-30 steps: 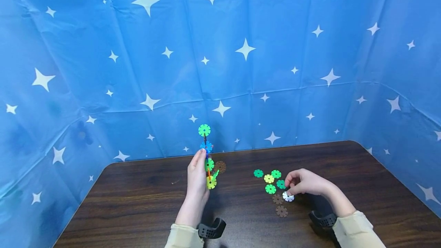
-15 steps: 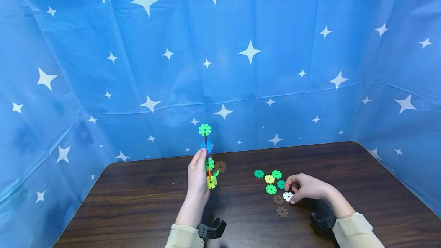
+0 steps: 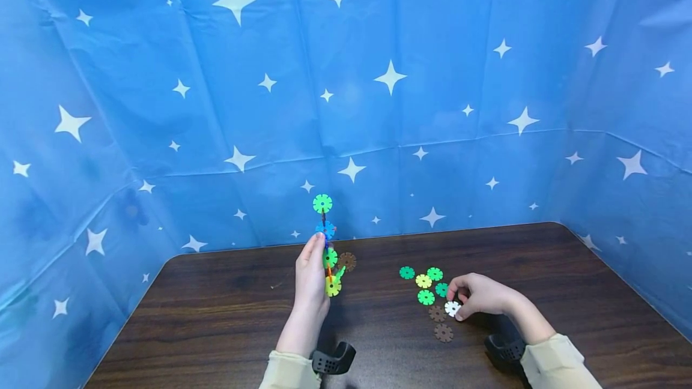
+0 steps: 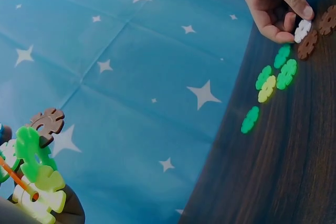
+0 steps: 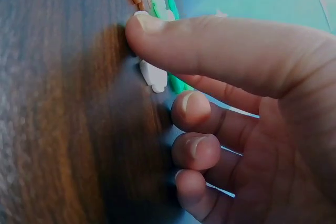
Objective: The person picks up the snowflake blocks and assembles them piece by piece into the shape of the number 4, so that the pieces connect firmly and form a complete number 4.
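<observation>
In the head view my left hand (image 3: 312, 272) holds up a chain of interlocking notched discs. A green disc (image 3: 322, 203) tops the chain, with a blue disc (image 3: 325, 230) below it and a yellow disc (image 3: 333, 286) at the bottom. Part of that chain, with a brown disc (image 4: 48, 123), shows at the lower left of the left wrist view. My right hand (image 3: 481, 295) is low over the table, thumb and forefinger around opposite edges of a white interlocking disc (image 3: 452, 308). The thumb covers part of this disc in the right wrist view.
Just left of the right hand, several loose discs lie on the dark wooden table (image 3: 216, 317): green discs (image 3: 426, 297), a yellow one (image 3: 423, 281) and two brown ones (image 3: 444, 333). A blue star-patterned curtain (image 3: 346, 107) surrounds the table's back and sides.
My right hand has shifted slightly toward me, its thumb going from over the white disc to its near right edge. The left hand and its chain have stayed nearly still.
</observation>
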A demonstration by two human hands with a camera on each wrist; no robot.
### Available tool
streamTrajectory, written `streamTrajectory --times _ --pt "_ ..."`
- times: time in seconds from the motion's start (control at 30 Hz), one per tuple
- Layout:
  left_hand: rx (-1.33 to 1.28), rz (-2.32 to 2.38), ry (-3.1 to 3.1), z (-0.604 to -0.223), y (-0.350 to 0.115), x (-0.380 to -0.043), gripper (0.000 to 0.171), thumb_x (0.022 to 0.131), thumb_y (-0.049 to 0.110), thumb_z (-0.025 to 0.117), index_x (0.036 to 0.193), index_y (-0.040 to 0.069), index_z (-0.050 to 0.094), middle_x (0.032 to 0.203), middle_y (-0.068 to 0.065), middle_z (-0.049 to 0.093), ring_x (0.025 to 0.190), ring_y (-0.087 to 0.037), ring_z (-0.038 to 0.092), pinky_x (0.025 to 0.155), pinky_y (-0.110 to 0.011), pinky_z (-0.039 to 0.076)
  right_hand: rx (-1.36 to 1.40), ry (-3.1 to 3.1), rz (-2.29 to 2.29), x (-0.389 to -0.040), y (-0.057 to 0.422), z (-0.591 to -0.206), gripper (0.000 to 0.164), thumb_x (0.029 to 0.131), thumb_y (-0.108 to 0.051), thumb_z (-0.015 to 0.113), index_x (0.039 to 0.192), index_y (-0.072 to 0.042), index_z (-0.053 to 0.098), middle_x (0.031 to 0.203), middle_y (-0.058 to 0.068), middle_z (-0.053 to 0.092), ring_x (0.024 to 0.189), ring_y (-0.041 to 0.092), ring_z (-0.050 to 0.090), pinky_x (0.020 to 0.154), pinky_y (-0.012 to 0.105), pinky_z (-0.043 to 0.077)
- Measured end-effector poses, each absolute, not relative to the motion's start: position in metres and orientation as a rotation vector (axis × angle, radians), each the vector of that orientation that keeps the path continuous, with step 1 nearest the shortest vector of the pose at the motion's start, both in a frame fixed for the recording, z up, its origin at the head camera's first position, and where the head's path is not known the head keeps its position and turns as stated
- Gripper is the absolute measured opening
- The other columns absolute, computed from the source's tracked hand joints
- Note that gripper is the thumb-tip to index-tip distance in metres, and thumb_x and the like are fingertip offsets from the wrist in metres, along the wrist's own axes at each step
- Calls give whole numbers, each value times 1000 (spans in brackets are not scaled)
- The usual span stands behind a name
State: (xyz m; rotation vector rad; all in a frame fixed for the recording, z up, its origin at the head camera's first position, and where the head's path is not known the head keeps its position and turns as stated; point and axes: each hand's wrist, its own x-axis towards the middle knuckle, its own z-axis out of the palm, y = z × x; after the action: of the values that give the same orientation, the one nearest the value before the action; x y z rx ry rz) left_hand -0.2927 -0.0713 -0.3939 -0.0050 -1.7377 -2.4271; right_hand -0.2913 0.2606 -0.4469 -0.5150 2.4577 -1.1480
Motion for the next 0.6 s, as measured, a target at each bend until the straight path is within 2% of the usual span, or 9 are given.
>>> streamTrajectory --times 0.1,0.4,0.6 --pt "-25 -2444 -1732 -394 -72 -288 44 104 27 45 134 -4 53 141 -14 43 135 -25 31 108 -45 24 -502 2470 -1152 -283 258 -446 27 71 1 77 93 -2 62 66 1 42 59 16 36 55 29 32" --pt "-18 -2431 -1730 -395 -70 -291 42 105 27 45 132 -3 55 137 -14 46 130 -24 35 104 -41 28 -518 2475 -1129 -289 260 -448 27 69 1 77 89 -3 59 68 1 43 60 15 38 54 27 33" --pt "4 -2411 -1737 -394 -68 -294 42 104 28 45 129 -3 56 120 -9 51 114 -20 42 90 -33 35 -547 2471 -1135 -295 263 -449 27 69 3 75 87 -2 56 70 1 43 62 15 39 55 26 34"
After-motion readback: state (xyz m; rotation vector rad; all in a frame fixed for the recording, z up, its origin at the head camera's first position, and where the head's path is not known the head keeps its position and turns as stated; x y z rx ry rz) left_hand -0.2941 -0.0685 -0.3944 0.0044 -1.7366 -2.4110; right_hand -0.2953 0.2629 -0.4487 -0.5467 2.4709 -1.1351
